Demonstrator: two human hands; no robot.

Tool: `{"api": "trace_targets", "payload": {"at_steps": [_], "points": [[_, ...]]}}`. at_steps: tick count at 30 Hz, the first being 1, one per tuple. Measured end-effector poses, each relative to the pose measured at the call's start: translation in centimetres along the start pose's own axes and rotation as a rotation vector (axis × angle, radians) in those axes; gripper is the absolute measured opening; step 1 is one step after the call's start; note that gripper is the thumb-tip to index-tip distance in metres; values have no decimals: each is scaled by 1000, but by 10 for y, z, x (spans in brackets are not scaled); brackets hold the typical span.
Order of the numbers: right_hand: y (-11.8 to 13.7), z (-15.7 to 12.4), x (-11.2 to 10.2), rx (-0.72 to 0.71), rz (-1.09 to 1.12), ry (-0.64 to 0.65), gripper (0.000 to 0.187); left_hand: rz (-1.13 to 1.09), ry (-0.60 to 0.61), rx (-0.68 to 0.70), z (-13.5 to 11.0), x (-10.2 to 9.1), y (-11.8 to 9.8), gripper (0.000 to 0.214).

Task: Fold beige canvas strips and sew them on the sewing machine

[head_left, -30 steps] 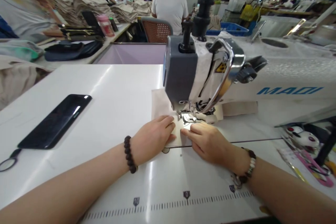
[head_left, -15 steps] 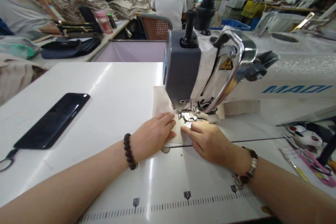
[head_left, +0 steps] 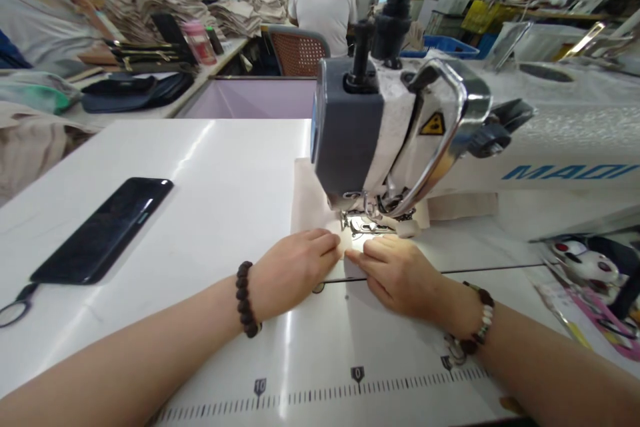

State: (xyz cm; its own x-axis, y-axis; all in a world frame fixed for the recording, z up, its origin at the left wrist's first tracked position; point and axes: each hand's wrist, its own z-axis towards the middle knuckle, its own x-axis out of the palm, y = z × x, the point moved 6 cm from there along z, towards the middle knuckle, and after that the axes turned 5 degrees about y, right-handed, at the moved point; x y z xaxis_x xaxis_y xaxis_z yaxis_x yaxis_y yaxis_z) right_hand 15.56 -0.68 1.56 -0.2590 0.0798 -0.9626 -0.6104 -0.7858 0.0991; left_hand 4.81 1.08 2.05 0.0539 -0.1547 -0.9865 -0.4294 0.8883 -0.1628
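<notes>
A pale beige fabric piece (head_left: 309,199) lies under the sewing machine head (head_left: 347,133), running toward me along the left side of the metal presser foot (head_left: 370,222). My left hand (head_left: 295,270), a dark bead bracelet at its wrist, has its fingers pressed together on the near end of that fabric. My right hand (head_left: 400,273) is closed just in front of the presser foot, its fingertips pinched at the fabric's right edge. Only a small gap separates the two hands. The fingers cover the fabric's near corner, and the needle cannot be made out.
A black phone (head_left: 103,230) with a ring strap lies on the white table (head_left: 225,187) at left. At right are pink-handled scissors (head_left: 607,320) and a small white-and-red item (head_left: 585,260). A printed ruler (head_left: 357,383) crosses the front edge. Ahead, a person (head_left: 323,0) sits facing away.
My left hand has shifted slightly toward me and to the right, its fingers closing in on the fabric's near end. My right hand has moved only slightly toward me.
</notes>
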Motion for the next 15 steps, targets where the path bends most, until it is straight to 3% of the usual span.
{"api": "trace_targets", "payload": {"at_steps": [8, 15], "points": [[-11, 7, 1, 166, -4, 34, 34, 28, -110, -78, 11, 6, 18, 26], [-13, 6, 3, 199, 5, 51, 30, 9, -132, -138, 11, 5, 25, 23]]}}
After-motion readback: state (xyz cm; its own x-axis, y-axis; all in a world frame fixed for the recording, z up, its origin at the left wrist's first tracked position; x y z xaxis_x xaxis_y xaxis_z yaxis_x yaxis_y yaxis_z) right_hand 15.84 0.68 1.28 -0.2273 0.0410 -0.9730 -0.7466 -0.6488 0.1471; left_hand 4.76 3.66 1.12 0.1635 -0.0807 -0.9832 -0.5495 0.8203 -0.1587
